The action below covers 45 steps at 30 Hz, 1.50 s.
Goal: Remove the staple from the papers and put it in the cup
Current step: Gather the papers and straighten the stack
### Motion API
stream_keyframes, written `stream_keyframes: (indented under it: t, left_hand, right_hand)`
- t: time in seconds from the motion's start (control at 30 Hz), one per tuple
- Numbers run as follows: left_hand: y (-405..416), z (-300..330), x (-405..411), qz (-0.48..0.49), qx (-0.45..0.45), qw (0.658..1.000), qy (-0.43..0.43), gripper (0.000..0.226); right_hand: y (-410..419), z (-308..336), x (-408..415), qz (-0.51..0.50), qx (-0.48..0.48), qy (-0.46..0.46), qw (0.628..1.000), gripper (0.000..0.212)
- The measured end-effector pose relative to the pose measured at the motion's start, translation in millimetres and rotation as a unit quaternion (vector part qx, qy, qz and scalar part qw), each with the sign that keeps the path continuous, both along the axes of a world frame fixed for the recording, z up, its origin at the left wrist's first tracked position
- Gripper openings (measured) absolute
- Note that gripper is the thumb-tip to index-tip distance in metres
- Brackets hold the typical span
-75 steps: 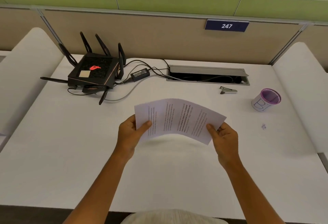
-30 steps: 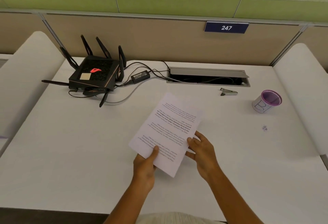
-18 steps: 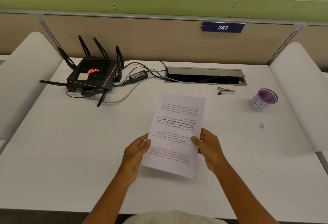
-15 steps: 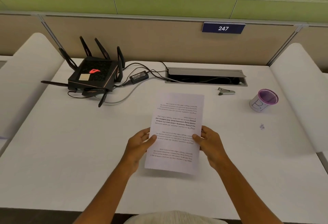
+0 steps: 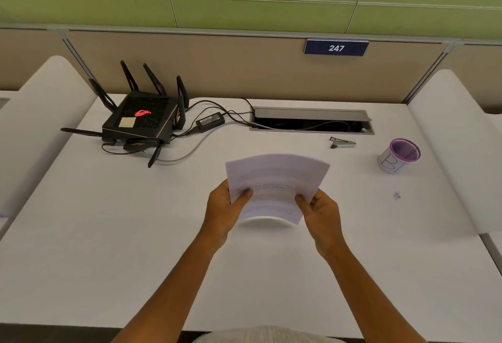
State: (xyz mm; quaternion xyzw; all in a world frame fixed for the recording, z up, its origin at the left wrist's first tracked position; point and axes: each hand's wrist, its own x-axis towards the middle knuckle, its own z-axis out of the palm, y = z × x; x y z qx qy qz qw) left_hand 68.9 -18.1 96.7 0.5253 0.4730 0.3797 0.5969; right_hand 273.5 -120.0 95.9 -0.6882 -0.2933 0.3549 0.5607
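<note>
Papers: printed sheets, held clear above the white table, bowed upward across the middle, text blurred; the staple cannot be made out at this sharpness. Left hand: closed on the papers' left edge, thumb on top, fingers underneath. Right hand: closed on the papers' right edge, thumb on the upper face. Cup: white with purple rim, lying tilted on the table well right of the papers, mouth open toward the camera. Staple remover: small metal tool on the table, beyond the papers and to their right, left of the cup. Router: black, several antennas, far left of the papers, cables running from it toward a cable tray behind the papers.
</note>
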Motion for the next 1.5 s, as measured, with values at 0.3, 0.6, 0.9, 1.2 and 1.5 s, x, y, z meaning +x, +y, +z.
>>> stream_keyframes:
  t: [0.3, 0.6, 0.9, 1.2, 1.5]
  left_hand:
    - [-12, -7, 5, -0.004, -0.014, 1.000, 0.013, 0.027]
    - [-25, -24, 2, -0.007, -0.061, 0.997, 0.037, 0.021]
    - [-20, -29, -17, 0.066, -0.122, 0.990, -0.026, 0.016]
    - [-45, -35, -15, 0.163, -0.247, 0.937, -0.185, 0.037]
    - [-47, -53, -37, 0.160, -0.242, 0.937, -0.194, 0.038]
  right_hand:
    - [-1, -12, -1, -0.001, -0.011, -0.015, 1.000, 0.031]
    - [-8, -29, 2, 0.023, -0.059, 0.000, 0.998, 0.027]
    - [-15, -20, 34, 0.123, -0.074, 0.089, 0.986, 0.021]
    - [-32, -41, -12, 0.062, -0.035, 0.275, 0.959, 0.030]
    - [-27, -32, -5, 0.032, -0.087, 0.121, 0.988, 0.022]
